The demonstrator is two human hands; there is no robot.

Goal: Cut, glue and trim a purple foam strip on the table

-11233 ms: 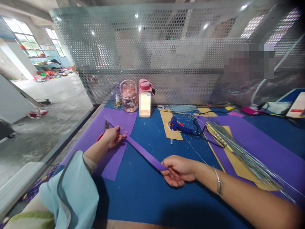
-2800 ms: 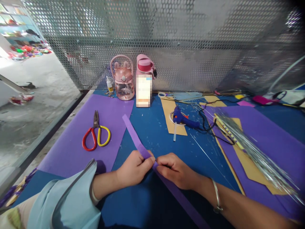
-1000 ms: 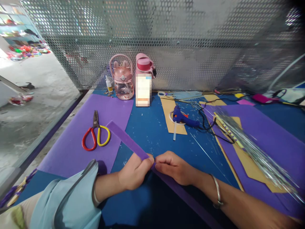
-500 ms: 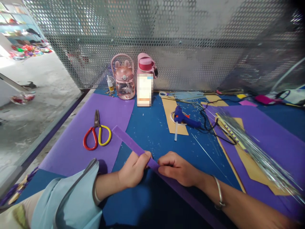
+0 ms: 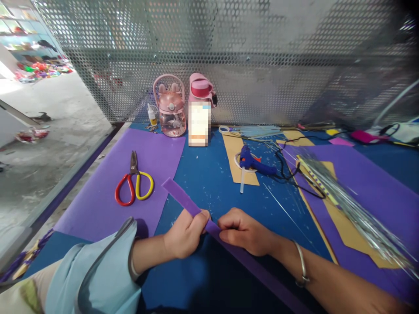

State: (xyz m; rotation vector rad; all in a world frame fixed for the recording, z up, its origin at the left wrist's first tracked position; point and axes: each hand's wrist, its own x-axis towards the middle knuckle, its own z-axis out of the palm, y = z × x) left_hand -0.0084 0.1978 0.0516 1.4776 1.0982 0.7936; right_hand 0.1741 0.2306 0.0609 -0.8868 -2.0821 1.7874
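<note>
A long purple strip (image 5: 182,198), flat like felt or foam, runs slantwise from the table's middle towards me at lower right. My left hand (image 5: 188,233) is closed on it, thumb on top, with a short free end pointing up and left. Just right of it, my right hand (image 5: 244,231) pinches the same strip with curled fingers; the fingertips are partly hidden. Scissors (image 5: 133,179) with one red and one yellow handle lie on a purple sheet (image 5: 108,209) to the left of my hands.
A blue glue gun (image 5: 253,162) with a cord lies ahead on the right. Bundled thin wires (image 5: 356,218) rest on tan and purple sheets. A pink water bottle (image 5: 172,113), a phone (image 5: 198,126) and a small glue bottle (image 5: 152,115) stand by the perforated metal panel (image 5: 183,61).
The strip's free end beyond my left hand is shorter, its tip shifted right and slightly down. Both hands stay almost in place, still gripping the strip.
</note>
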